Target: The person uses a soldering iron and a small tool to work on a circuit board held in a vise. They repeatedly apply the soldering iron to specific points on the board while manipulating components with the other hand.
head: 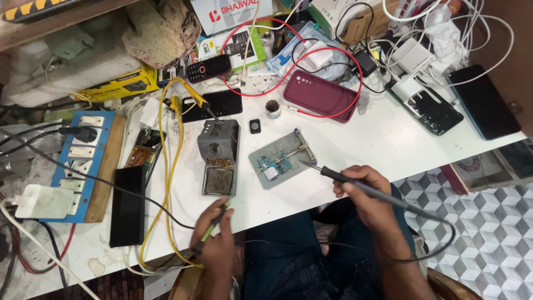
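The right hand (363, 191) has its fingers (347, 186) wrapped around the dark handle of a soldering iron (355, 186), gripped like a pen. The iron's long axis runs on a diagonal, from the cable end low by the wrist up to the metal tip, which points toward the circuit board (272, 165) clamped in a grey holder (282, 158). Taking that holder as the landmark, the tip sits just at its right-hand edge, near the board but, as far as can be told, not touching it; the right hand lies just off the holder's near right corner, over the counter (355, 139) edge, and is clearly the nearer hand. The left hand (216, 244) is below and to the left of the holder, well apart from it, its fingers (219, 222) pinched on a thin green-handled tool (214, 225) that slants up toward the iron stand (219, 158). That stand, with brass wool and a dark sponge, is immediately left of the holder. Beyond the holder, farther from the person, lie a small round pot (272, 108) and a maroon phone case (321, 95) ringed by a red wire (244, 91); far to the left sits a blue power strip (83, 161).
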